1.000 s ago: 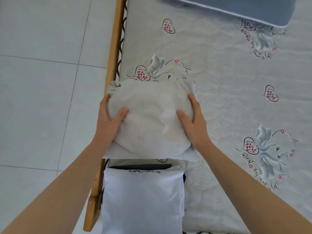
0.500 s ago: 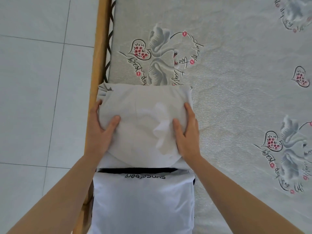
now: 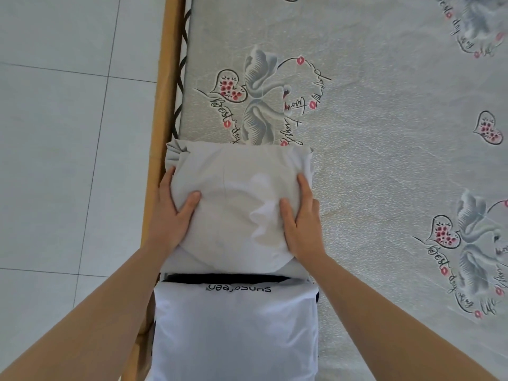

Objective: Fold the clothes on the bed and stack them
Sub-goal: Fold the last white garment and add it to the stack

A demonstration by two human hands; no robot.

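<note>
A folded pale grey garment [image 3: 236,199] lies at the left edge of the bed, held between both hands. My left hand [image 3: 171,215] grips its left side, thumb on top and fingers tucked under the edge. My right hand [image 3: 301,221] grips the right side the same way. Just nearer to me sits a folded white garment [image 3: 233,334] with dark lettering, lying on something black whose edge [image 3: 228,277] shows as a strip between the two. The grey garment's near edge overlaps that strip.
The bed sheet [image 3: 384,133] is grey with swan and heart prints and stretches away to the right. A wooden bed rail [image 3: 165,86] runs along the left side. Beyond it is pale tiled floor [image 3: 68,160].
The grey garment came toward me along the bed edge with both hands on it, closing the gap to the white stack. The view tilted down, and the blue pillow left the frame.
</note>
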